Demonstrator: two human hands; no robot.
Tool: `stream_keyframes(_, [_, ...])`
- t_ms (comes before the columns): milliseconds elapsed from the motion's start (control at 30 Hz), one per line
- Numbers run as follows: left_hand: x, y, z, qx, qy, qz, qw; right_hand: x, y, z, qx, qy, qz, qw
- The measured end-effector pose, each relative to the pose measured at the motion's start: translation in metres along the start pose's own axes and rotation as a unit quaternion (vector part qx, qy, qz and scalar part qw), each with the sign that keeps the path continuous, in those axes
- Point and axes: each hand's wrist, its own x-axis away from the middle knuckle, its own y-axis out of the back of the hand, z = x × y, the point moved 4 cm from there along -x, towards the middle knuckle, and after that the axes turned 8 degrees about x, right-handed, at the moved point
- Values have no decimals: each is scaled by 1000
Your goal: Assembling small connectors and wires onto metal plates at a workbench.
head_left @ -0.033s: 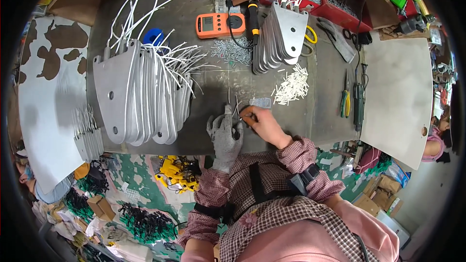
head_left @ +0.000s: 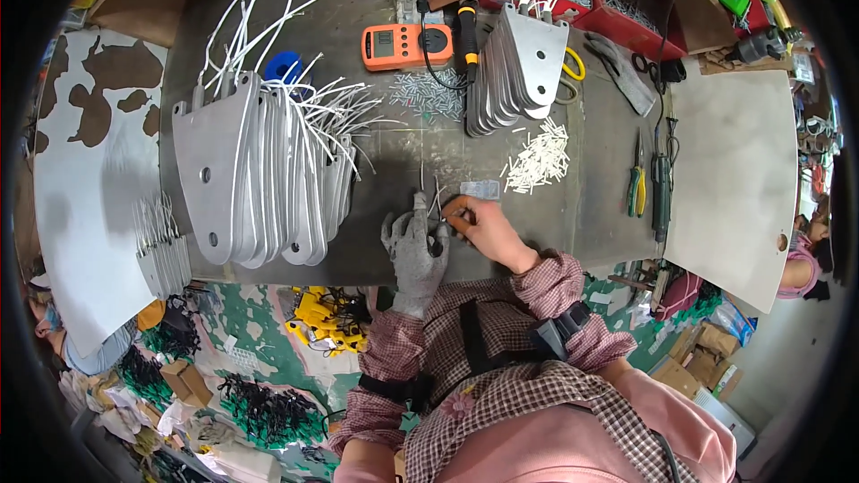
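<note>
My left hand (head_left: 415,249), in a grey glove, is closed near the table's front edge. Thin white wires (head_left: 437,190) rise from between its fingers; whatever else it holds is hidden. Close against it, my right hand (head_left: 490,227) pinches at one wire, with brown covers on the thumb and fingertip. Just beyond the right hand lies a small clear plastic piece (head_left: 480,190). A pile of short white sleeves (head_left: 539,159) sits farther right. To the left stands a long row of grey metal plates (head_left: 210,183) with white wires sprouting from their tops.
A second stack of grey plates (head_left: 523,63) stands at the back, beside an orange multimeter (head_left: 407,46) and scattered small metal tubes (head_left: 428,95). Pliers (head_left: 637,183), a black corded tool (head_left: 661,197) and a grey glove (head_left: 625,74) lie on the right. Red bins (head_left: 617,22) line the back.
</note>
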Motion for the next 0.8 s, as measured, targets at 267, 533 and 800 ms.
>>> stream_keyframes(267, [3,-3,2,1,-2,10,1000,-12,-4,-4,-33,-49,60,996])
stream_keyframes(533, [6,-7,6,1,19,-6,1000,-21,20,14,105,40,57,992])
stream_keyframes(800, [-61,-2,33,136,174,-4,975,-51,135,-3,363,23,-297,883])
